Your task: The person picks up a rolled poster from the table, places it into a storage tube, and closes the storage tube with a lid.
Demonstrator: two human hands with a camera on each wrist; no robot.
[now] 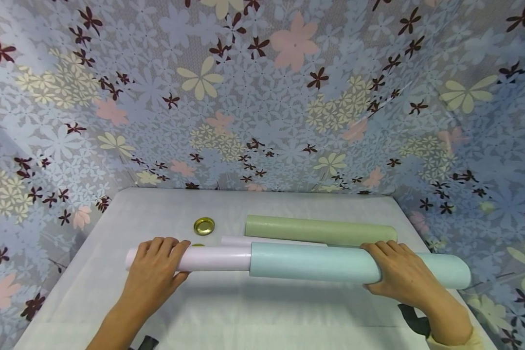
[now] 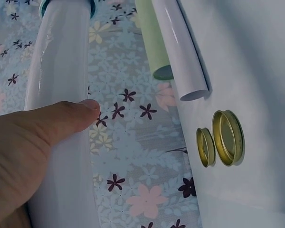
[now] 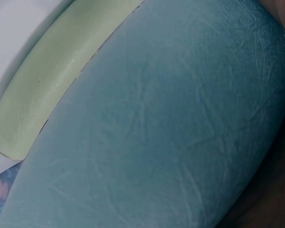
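Observation:
My left hand [image 1: 159, 267] grips a pale lilac tube [image 1: 218, 258] near its left end, the thumb lying along it in the left wrist view. The tube's other end sits inside a wider light blue tube [image 1: 306, 262]. Around the right part of the blue tube curls my right hand [image 1: 400, 272]. Both tubes are held level above the table, in one line. In the right wrist view the blue tube [image 3: 147, 118] fills most of the picture, and only a bit of the hand shows at the edge.
Behind the held tubes, a green tube [image 1: 319, 229] lies on the white-covered table [image 1: 157, 209]. A second lilac tube [image 1: 236, 240] lies before it, partly hidden. Two gold lids stand to the left, a larger lid [image 1: 204, 226] and a smaller lid [image 2: 205, 147]. Flowered cloth [image 1: 244, 97] hangs behind.

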